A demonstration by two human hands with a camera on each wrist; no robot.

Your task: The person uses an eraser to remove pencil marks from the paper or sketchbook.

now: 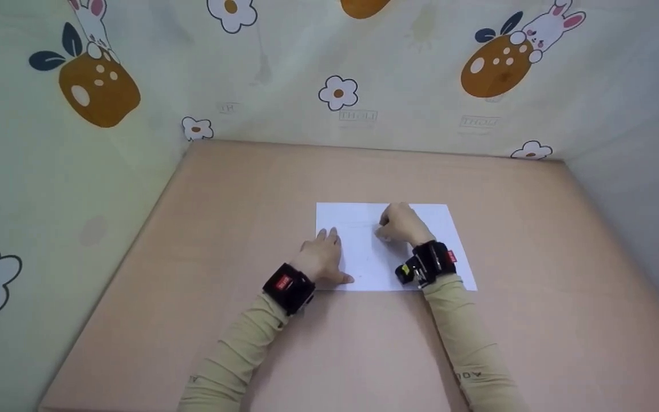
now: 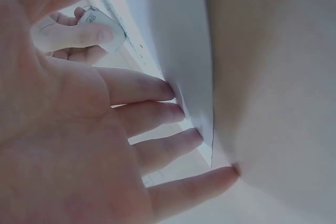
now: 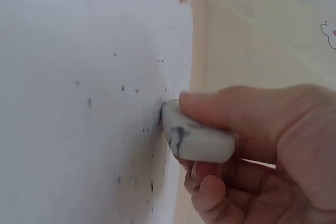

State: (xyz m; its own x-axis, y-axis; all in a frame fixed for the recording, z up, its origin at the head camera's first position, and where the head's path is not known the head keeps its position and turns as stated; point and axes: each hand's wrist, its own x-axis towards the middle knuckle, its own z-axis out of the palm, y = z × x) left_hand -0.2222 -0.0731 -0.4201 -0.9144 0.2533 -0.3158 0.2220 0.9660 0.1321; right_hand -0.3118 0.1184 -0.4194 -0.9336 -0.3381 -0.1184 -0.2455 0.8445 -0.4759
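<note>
A sheet of white paper (image 1: 358,252) lies on the table. My right hand (image 1: 403,223) pinches a white eraser (image 3: 202,142) between thumb and fingers. Its smudged grey edge meets the paper, where dark crumbs (image 3: 152,186) are scattered. The eraser (image 2: 113,30) also shows in the left wrist view, bearing the print "4B"; in the head view the hand hides it. My left hand (image 1: 322,257) rests at the paper's left side with fingers spread. In the left wrist view its fingertips (image 2: 194,136) press on the paper, with the little finger just off its edge on the table.
The brown tabletop (image 1: 238,212) extends around the paper on all sides. Cream cloth walls (image 1: 284,63) printed with flowers and rabbits stand behind it and at both sides. Black camera straps (image 1: 289,288) sit on both wrists over pale sleeves.
</note>
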